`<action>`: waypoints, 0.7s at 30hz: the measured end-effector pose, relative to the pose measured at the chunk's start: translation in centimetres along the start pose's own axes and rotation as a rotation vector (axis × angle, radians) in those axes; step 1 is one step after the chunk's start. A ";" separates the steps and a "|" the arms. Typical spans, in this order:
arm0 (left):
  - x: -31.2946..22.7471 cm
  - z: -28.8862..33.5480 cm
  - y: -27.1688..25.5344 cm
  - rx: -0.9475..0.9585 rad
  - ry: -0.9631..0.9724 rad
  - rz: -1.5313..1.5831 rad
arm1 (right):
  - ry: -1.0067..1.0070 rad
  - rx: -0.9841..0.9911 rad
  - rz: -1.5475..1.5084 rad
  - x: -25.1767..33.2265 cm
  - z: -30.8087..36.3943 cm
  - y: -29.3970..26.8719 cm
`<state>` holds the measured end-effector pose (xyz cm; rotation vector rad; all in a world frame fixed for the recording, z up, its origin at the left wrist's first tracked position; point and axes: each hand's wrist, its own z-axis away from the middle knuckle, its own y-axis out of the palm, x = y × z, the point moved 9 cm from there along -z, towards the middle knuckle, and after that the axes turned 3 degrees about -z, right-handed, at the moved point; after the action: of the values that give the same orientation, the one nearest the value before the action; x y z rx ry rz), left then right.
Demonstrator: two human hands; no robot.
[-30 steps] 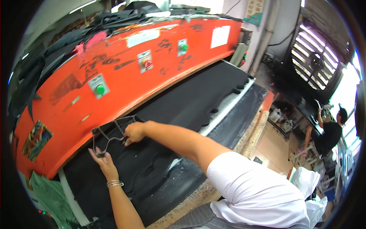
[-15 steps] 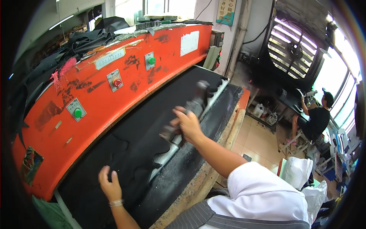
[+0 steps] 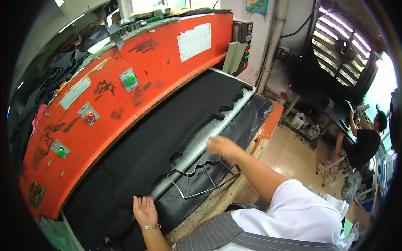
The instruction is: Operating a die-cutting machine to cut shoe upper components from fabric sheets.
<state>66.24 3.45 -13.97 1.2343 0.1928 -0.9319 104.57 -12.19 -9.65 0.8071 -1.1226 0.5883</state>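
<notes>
Metal frame: in the head view it (image 3: 209,175) now lies by the table's front edge, on the dark near board (image 3: 167,205), wavy side toward the sheet; a second ago both hands had it on the sheet beneath the red beam (image 3: 163,71).
Right hand: it (image 3: 226,149) is well away from that spot now, just above the frame and near the pale strip (image 3: 220,125); motion smears it, so I can't tell how far the fingers are bent, though nothing shows in them. Half a second ago it was carrying something dark and blurred, quite likely this frame.
Left hand: it (image 3: 146,212) is palm up, fingers stretched and loosely spread, gripping nothing; the tips meet the sheet's near edge, though I can't be sure they press on it.
Black sheet: it (image 3: 146,125) covers most of the bed, its wavy near edge standing clear of the frame.
Work in hand: with the frame off the sheet, I'd judge that placement finished and the material free to handle.
Across the room: a seated person (image 3: 362,146) works at another bench.
</notes>
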 end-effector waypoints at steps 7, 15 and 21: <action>0.2 -3.2 2.4 -0.264 0.053 0.059 | 0.270 -0.252 -0.652 -0.1 -11.7 -3.7; 0.3 -3.9 4.1 -0.295 0.121 0.068 | 0.185 -0.289 -0.326 0.6 -15.7 -3.8; -1.1 -6.0 1.4 -0.601 0.119 -0.334 | 0.056 -0.292 -0.133 1.7 -18.8 -2.9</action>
<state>68.63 9.23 -14.52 0.7052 0.7362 -0.9868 117.65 1.33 -12.79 0.6032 -1.0643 0.3237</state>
